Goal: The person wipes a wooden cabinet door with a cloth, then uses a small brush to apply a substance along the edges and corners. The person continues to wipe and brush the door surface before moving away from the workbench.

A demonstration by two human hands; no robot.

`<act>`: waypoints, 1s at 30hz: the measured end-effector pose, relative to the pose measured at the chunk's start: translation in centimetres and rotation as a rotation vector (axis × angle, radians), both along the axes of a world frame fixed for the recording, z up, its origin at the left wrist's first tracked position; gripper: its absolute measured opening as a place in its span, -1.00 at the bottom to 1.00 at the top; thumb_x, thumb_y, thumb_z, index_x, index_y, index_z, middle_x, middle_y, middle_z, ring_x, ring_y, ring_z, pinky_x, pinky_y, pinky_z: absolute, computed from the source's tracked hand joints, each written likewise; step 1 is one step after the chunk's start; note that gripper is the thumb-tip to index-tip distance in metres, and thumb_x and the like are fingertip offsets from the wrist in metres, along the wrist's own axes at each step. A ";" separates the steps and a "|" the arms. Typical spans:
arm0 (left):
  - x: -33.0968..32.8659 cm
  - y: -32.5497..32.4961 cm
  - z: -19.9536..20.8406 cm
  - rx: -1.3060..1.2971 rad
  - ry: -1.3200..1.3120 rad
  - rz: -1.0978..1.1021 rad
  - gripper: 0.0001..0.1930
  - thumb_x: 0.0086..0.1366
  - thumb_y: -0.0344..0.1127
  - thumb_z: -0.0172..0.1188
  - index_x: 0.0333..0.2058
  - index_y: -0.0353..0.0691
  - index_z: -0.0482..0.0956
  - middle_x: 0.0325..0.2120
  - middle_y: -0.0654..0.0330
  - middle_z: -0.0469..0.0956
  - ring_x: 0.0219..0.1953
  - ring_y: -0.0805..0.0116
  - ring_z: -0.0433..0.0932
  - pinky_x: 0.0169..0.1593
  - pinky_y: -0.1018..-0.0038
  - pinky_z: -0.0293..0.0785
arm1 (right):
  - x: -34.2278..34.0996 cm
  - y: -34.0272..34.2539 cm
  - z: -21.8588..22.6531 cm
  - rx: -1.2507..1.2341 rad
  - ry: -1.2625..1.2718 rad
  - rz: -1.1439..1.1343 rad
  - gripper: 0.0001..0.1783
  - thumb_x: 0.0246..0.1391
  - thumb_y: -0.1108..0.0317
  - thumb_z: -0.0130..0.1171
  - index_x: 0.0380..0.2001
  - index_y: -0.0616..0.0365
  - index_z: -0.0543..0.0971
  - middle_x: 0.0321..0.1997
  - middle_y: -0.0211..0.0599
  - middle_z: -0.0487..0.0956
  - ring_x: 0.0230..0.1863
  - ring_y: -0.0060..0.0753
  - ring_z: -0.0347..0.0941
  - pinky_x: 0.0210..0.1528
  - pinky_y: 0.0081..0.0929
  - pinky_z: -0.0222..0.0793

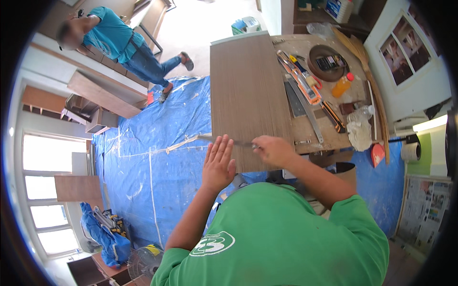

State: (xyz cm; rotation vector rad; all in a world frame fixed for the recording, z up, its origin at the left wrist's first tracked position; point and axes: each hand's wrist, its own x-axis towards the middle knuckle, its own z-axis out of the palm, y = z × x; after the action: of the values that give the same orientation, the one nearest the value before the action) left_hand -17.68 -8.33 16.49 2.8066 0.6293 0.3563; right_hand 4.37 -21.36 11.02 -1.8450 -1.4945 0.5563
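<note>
So the thing being worked on is this long brown board (250,86), lying flat by the left side of the cluttered table (298,45), with its near end right in front of the person. Both of the 2 hands are at that end. The right hand (273,151) looks closed around the end of a thin tool (244,143), dark and pretty blurred, so I can't tell what kind. The left hand (218,164) isn't wrapped around anything: palm flat, fingers straight, over the tool by the board's left edge. Can't tell if it's pressing the tool, the board or neither. My guess is they're mid-step, lining up or running the tool across that near end. If so, the next move calls for a firm right grip, a level tool and left fingertips clear of any edge. The cutter knife (332,117) sits untouched among the tabletop stuff, well apart from both hands.
</note>
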 end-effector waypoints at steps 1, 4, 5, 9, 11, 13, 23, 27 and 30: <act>0.4 0.2 0.4 0.047 0.049 -0.044 -0.39 0.30 -0.31 0.10 0.35 -0.21 0.35 0.41 0.00 0.26 0.48 0.06 0.17 0.52 0.11 0.01 | -1.0 1.4 1.1 -0.002 -0.010 0.060 -0.74 0.18 0.23 0.20 -0.12 0.10 0.60 -0.11 -0.13 0.64 -0.07 0.06 0.59 -0.06 -0.03 0.53; -3.7 2.5 -1.7 0.090 0.108 0.018 -0.36 0.28 -0.28 0.08 0.37 -0.12 0.35 0.41 0.06 0.27 0.48 0.07 0.17 0.53 0.12 -0.02 | -2.8 4.2 3.1 -0.045 -0.045 0.188 -0.79 0.19 0.24 0.18 -0.19 0.11 0.58 -0.14 -0.18 0.64 -0.08 0.03 0.60 -0.08 -0.02 0.54; -5.7 3.4 -2.5 0.121 0.106 0.031 -0.36 0.27 -0.28 0.08 0.37 -0.11 0.35 0.41 0.07 0.26 0.48 0.07 0.16 0.53 0.12 -0.02 | -3.2 5.0 3.6 -0.062 -0.054 0.220 -0.80 0.19 0.24 0.17 -0.21 0.11 0.58 -0.15 -0.19 0.64 -0.09 0.02 0.60 -0.08 -0.02 0.54; -14.2 6.4 -7.0 0.009 0.335 0.542 -0.19 0.19 -0.20 0.23 0.42 -0.16 0.20 0.50 -0.04 0.03 0.55 0.00 -0.07 0.53 -0.02 -0.16 | -4.0 6.6 5.1 -0.283 -0.157 0.350 -0.78 0.21 0.24 0.15 -0.18 0.12 0.57 -0.11 -0.21 0.63 -0.02 0.01 0.59 -0.02 -0.03 0.53; -18.3 6.9 -9.0 -0.116 0.511 0.954 -0.11 0.17 -0.17 0.27 0.45 -0.23 0.12 0.51 -0.08 -0.04 0.57 -0.02 -0.17 0.54 -0.04 -0.26 | -4.0 7.2 5.4 -0.340 -0.161 0.354 -0.79 0.23 0.24 0.13 -0.20 0.13 0.56 -0.10 -0.21 0.62 -0.01 0.03 0.59 -0.01 -0.01 0.52; -19.2 6.5 -8.9 -0.173 0.502 1.034 -0.06 0.17 -0.14 0.28 0.47 -0.27 0.05 0.52 -0.11 -0.08 0.58 -0.03 -0.21 0.54 -0.04 -0.32 | -3.9 7.7 4.8 -0.361 -0.144 0.339 -0.79 0.24 0.24 0.13 -0.19 0.13 0.58 -0.08 -0.17 0.62 0.00 0.02 0.58 0.00 -0.01 0.52; -8.4 1.9 -6.6 -0.005 -0.070 0.494 -0.22 0.22 -0.16 0.26 0.38 -0.26 0.25 0.45 -0.08 0.13 0.47 0.00 0.15 0.45 0.06 0.12 | -7.3 10.1 4.4 -0.226 -0.064 0.323 -0.79 0.22 0.27 0.13 -0.16 0.14 0.57 -0.06 -0.10 0.63 0.01 0.09 0.56 0.00 0.01 0.48; -8.9 1.3 -5.0 -0.491 -0.143 0.434 -0.61 0.35 -0.19 0.19 0.04 -0.31 0.58 0.16 -0.09 0.57 0.02 0.14 0.67 0.14 0.30 0.53 | -5.7 10.6 4.1 -0.135 0.041 0.171 -0.74 0.24 0.25 0.14 -0.11 0.16 0.57 -0.04 -0.04 0.62 0.02 0.11 0.55 0.00 0.00 0.47; -12.7 5.8 -9.1 -0.834 -0.313 0.842 -0.69 0.52 -0.09 0.01 -0.10 -0.23 0.55 0.05 -0.05 0.64 -0.11 0.23 0.71 0.01 0.34 0.55 | -5.9 10.1 6.3 -0.118 0.089 0.236 -0.74 0.21 0.27 0.16 -0.10 0.17 0.57 -0.07 -0.04 0.63 0.00 0.11 0.54 -0.01 -0.01 0.46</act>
State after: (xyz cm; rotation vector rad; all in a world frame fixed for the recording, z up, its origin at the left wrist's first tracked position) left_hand -30.35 -2.52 7.37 1.5660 1.4434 0.5036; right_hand -1.57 -11.29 17.28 -1.7162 -1.6612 0.8444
